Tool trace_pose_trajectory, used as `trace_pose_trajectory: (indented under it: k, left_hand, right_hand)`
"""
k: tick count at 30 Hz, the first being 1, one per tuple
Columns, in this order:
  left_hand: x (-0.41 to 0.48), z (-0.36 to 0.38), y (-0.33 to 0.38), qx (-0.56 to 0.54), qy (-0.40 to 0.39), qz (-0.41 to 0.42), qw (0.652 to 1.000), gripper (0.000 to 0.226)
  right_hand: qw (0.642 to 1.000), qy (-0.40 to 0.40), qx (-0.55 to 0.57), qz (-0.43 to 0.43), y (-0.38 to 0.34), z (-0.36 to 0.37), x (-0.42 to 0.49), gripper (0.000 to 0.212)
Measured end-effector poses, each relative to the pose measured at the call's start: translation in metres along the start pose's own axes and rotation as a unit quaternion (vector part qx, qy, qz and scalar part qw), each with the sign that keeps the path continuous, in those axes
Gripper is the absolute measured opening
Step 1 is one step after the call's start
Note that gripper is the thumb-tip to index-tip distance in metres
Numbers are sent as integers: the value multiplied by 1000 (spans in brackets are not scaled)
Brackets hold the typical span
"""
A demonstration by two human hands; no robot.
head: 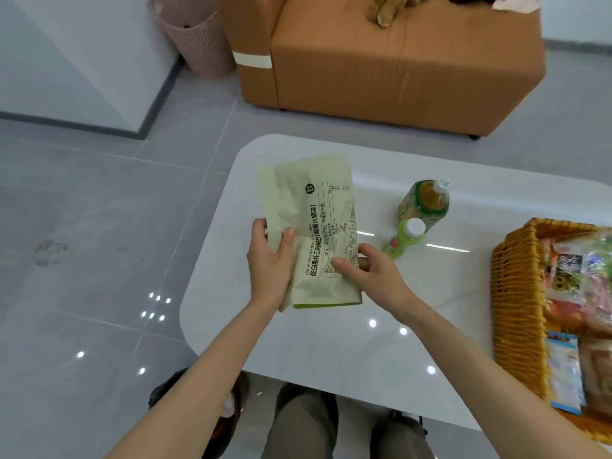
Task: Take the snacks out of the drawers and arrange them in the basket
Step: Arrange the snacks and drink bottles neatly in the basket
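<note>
1. Head view: both hands hold one pale green snack bag (311, 226) over the left part of the white counter (331, 352)
2. Left hand (268, 260) grips the bag's left edge, thumb on the front, fingers curled behind
3. Right hand (367, 270) pinches the lower right edge, thumb on the printed panel, fingers tucked behind
4. Bag is roughly upright, top leaning slightly left. The text side faces the camera with the print running sideways, and there's a bright green strip along the bottom edge. The paper is creased near the left thumb
5. Can't tell if the bag's bottom touches the counter
6. Wicker basket (516, 293) sits on the counter at the right frame edge, well apart from the bag
7. Basket already holds mixed snack packets (569, 279). A blue packet (563, 372) stands against its near wall
8. Two bottles stand between bag and basket: a tea bottle (425, 203) with a white cap, and a small green bottle (405, 238) just in front of it. Can't tell if they touch
9. Beyond the counter: grey tiled floor (82, 226) and an orange sofa (397, 71) with a plush toy (387, 8) on the seat. A pink hamper (198, 38) stands left of the sofa
10. The person's knees (304, 425) show under the near counter edge
</note>
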State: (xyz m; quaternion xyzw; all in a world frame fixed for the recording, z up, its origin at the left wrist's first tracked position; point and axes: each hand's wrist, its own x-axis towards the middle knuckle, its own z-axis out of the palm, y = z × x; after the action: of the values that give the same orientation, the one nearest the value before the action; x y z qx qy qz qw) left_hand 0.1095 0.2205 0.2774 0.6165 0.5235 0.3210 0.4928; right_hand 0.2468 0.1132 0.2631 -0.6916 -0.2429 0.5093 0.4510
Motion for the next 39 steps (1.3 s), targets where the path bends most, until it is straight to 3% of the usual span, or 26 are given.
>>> trace_pose_trajectory:
  k: [8, 14, 17, 22, 27, 30, 32, 36, 39]
  left_hand:
    - [-62, 77, 72, -13, -44, 69, 997, 16]
    - [-143, 169, 95, -23, -118, 57, 991, 15]
    - [-183, 215, 95, -30, -152, 37, 987, 17]
    - [-243, 290, 86, -46, -233, 0, 971, 18]
    - [-276, 343, 54, -14, -285, -47, 957, 28]
    - [-275, 362, 25, 66, -347, -41, 935, 37]
    - [-267, 365, 10, 143, -336, -5, 931, 49]
    - [-250, 356, -13, 226, -308, 70, 921, 51]
    - [-242, 352, -22, 250, -338, 69, 905, 54]
  right_hand:
    - [998, 14, 6, -55, -15, -109, -79, 26]
    - [999, -18, 27, -26, 19, -222, -158, 32]
    - [1000, -7, 22, 21, 40, -275, -191, 48]
    - [986, 117, 97, 71, 71, -337, -214, 73]
    - [970, 188, 91, 121, 117, -363, -215, 54]
    - [954, 278, -51, 101, 139, -373, -207, 43]
    - [932, 302, -191, 65, 147, -377, -201, 42]
    - [865, 244, -435, 59, 169, -369, -179, 50]
    - [842, 209, -489, 96, 186, -349, -161, 48]
